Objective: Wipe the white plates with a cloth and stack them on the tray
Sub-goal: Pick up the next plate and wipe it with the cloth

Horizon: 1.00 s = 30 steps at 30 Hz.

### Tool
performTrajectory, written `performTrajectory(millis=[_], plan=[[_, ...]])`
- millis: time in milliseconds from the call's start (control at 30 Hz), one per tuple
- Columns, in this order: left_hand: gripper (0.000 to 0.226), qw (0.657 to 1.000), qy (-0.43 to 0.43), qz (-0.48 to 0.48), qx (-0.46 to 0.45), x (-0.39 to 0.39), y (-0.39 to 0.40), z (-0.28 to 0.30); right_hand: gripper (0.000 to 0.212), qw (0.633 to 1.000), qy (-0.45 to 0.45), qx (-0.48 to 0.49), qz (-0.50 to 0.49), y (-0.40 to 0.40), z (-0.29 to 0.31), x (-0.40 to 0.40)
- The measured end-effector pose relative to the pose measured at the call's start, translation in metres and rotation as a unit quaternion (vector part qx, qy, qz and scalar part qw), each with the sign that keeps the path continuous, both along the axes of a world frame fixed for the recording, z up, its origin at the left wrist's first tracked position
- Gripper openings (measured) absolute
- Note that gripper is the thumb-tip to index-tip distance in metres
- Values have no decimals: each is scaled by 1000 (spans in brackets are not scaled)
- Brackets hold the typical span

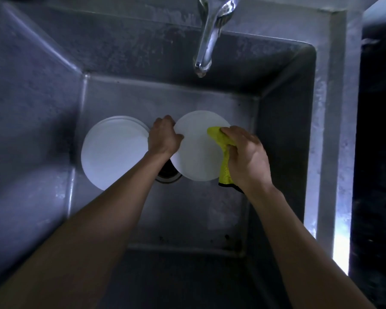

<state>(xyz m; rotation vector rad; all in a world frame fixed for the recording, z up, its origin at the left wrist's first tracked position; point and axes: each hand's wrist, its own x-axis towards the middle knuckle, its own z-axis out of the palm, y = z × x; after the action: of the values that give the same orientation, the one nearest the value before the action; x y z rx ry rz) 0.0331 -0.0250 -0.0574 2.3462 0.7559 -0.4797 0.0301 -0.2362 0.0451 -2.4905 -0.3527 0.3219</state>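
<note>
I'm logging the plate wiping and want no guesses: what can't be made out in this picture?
- Tray: not in the head view at all.
- Drain: mostly covered by the left forearm and the held plate.
- Left hand fingers: behind that plate's rim.
- Cloth: partly under the right hand.

Deep grey steel sink (285,130): dull, water-stained. Chrome tap (210,39), far: glossy. Two round white plates (114,150) (198,150): smooth, matt. Yellow cloth (223,152), right: nubbly, soft.
</note>
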Motion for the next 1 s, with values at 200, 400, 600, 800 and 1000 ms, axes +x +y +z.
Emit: performTrajectory(millis=[200,400,600,800,1000], plan=[[27,1000,13,12,-16,-8,6,13,39,1000,0,4,-8,-5,9,-6],[19,996,3,80,-40,-26,17,34,58,1000,20,1,-16,-6,25,-19],[16,988,-8,121,-97,-45,7,63,36,999,29,-25,-12,-8,38,-38],[33,972,0,140,-188,-65,-14,96,38,999,38,-37,-2,-4,50,-55],[44,935,-8,202,-291,-94,-19,125,37,1000,25,-11,14,-5,69,-71]])
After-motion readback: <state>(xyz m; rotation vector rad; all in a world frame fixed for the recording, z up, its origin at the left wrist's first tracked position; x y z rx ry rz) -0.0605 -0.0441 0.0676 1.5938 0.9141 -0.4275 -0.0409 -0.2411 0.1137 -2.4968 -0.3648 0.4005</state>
